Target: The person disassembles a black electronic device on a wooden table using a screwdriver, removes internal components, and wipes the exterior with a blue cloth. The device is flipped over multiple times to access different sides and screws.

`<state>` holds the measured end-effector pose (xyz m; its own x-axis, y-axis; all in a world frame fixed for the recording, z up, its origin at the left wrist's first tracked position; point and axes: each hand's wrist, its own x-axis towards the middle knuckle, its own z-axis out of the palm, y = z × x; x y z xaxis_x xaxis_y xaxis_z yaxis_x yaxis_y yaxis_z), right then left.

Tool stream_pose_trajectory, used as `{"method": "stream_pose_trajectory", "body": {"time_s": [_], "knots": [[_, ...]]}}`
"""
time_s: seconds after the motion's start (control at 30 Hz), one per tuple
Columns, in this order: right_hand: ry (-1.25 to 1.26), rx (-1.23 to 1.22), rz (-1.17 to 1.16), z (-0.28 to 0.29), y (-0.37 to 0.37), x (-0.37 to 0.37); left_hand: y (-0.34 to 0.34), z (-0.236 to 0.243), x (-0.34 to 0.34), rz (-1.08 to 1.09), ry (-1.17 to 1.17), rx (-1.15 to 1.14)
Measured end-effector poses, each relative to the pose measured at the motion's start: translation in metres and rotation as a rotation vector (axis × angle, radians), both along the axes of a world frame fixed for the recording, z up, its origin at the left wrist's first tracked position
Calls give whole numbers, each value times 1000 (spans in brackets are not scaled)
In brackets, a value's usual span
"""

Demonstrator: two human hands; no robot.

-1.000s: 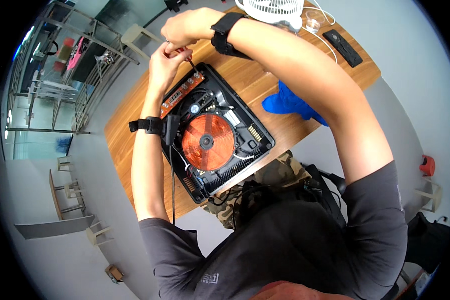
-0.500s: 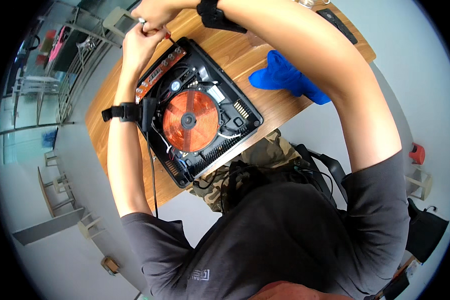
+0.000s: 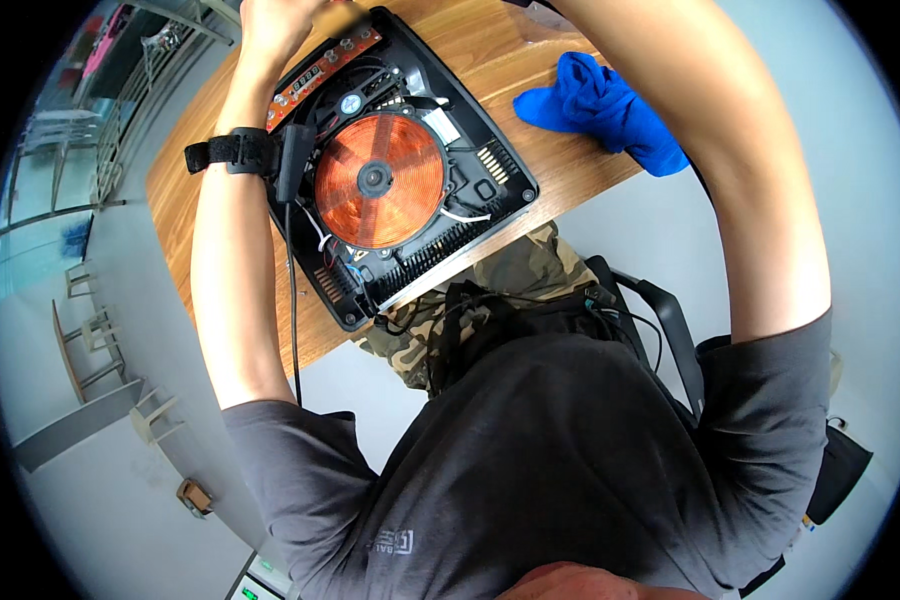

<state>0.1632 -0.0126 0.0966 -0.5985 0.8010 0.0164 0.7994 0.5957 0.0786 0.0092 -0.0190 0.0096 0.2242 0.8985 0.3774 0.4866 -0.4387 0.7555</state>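
My left hand (image 3: pixel 275 25) is cut by the top edge above the far-left corner of an opened black appliance housing (image 3: pixel 505 185). Its fingers are out of view or hidden; a blurred tan patch beside it is unreadable. My right hand is out of frame, with its forearm crossing the upper right. Inside the housing are a round copper coil (image 3: pixel 405 155), an orange-brown circuit board (image 3: pixel 285 103) with buttons and a small display, and loose wires. A black strapped device (image 3: pixel 292 160) on my left wrist trails a cable. A crumpled blue cloth (image 3: pixel 600 110) lies right of the housing.
The wooden table (image 3: pixel 195 200) ends near my lap, where I see camouflage fabric and cables. A black chair armrest (image 3: pixel 670 330) is at right. Stools (image 3: pixel 155 410), a bench and metal racks (image 3: pixel 140 70) stand along the left.
Both hands and the scene have shifted upward in the view, putting my right hand and most fingers out of frame. The red-handled tool seen earlier in my hands no longer shows.
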Motion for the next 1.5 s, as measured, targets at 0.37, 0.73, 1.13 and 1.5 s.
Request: {"method": "stream_pose_trajectory", "body": {"time_s": [0.37, 0.73, 1.13, 1.5], "knots": [[14, 10, -42, 0, 2, -5, 1, 12, 3, 5, 105, 23], [92, -27, -72, 1, 12, -10, 32, 1, -13, -176, 41, -122], [38, 41, 1, -7, 32, -3, 39, -4, -15, -6, 265, 4], [160, 3, -45, -8, 19, -4, 23, 0, -6, -36, 304, 44]]}}
